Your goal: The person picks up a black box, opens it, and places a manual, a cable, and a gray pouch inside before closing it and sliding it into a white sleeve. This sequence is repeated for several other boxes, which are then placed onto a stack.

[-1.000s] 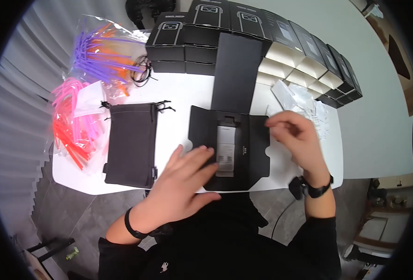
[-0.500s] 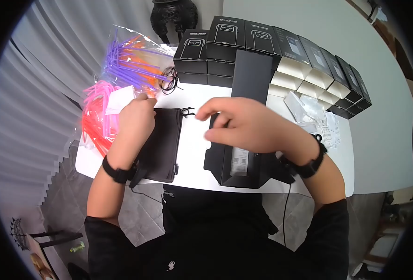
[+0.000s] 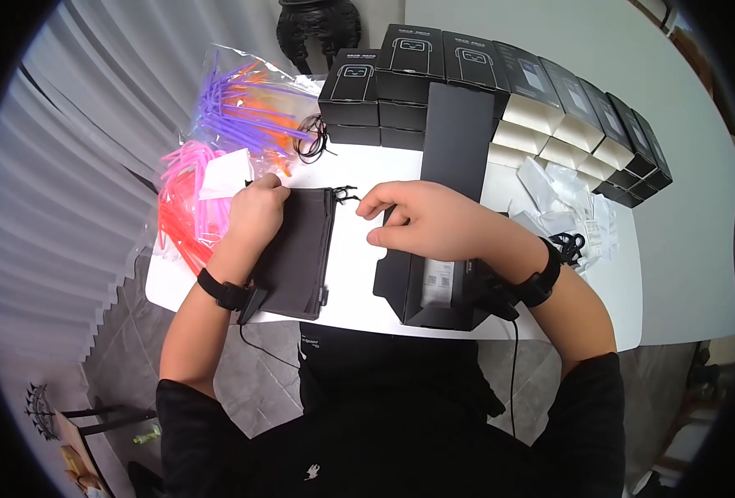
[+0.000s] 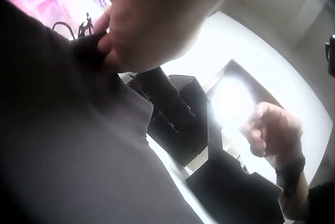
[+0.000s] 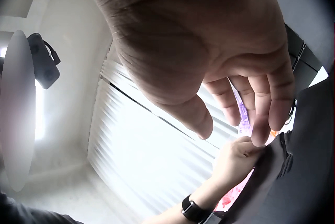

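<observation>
A dark grey drawstring pouch (image 3: 299, 257) lies flat on the table, its black cord ends (image 3: 347, 194) sticking out at the top right corner. My left hand (image 3: 257, 214) pinches the pouch's top left corner; in the left wrist view its fingertips (image 4: 104, 41) are on the dark fabric. To the right, my right hand (image 3: 434, 217) hovers between the pouch and an open black box (image 3: 394, 286). Its fingers bend loosely with nothing between them, as the right wrist view shows. The box's long lid (image 3: 457, 133) stands folded back, and a white printed label (image 3: 438, 284) shows inside.
Stacked black boxes (image 3: 413, 62) line the table's back edge, some with open white interiors. Bags of purple and orange sticks (image 3: 243, 112) and pink and red ones (image 3: 187, 195) lie at left. A black cable coil (image 3: 311, 139) is behind the pouch; clear plastic wrappings (image 3: 562, 195) are at right.
My left hand has moved from the open box to the pouch's top left corner and pinches it. My right hand has come left from the box's right side. The view has shifted.
</observation>
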The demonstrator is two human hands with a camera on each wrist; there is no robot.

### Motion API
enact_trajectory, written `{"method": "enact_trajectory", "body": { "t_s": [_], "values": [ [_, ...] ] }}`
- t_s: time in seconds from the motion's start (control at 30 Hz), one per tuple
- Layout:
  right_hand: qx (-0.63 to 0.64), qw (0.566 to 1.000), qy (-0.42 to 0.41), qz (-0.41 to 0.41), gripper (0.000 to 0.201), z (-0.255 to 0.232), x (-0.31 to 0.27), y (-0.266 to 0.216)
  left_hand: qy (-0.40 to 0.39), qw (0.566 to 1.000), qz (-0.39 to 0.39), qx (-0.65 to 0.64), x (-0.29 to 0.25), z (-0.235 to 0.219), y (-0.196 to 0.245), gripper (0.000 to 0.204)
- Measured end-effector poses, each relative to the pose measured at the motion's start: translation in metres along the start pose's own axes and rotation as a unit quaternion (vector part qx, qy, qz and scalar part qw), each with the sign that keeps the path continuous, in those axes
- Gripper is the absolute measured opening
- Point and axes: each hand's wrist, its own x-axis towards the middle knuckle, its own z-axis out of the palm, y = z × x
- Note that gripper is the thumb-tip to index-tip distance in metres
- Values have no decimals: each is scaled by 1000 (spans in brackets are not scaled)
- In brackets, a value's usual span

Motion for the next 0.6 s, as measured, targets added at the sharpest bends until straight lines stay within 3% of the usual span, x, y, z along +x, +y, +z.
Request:
{"method": "enact_trajectory", "body": {
  "t_s": [0.33, 0.43, 0.57, 0.6],
  "values": [
    [15, 1000, 6, 24, 32, -4, -14, 1, 3, 999, 21, -25, 1, -8, 8, 7],
    [17, 999, 6, 32, 32, -9, -22, -6, 4, 997, -18, -71, -3, -14, 8, 7],
    [-11, 999, 22, 43, 28, -23, -36, -28, -73, 970, -48, -226, 4, -75, 19, 10],
    [-20, 998, 25, 49, 27, -26, -39, -32, -61, 969, -3, -238, 8, -95, 27, 13]
  ]
}}
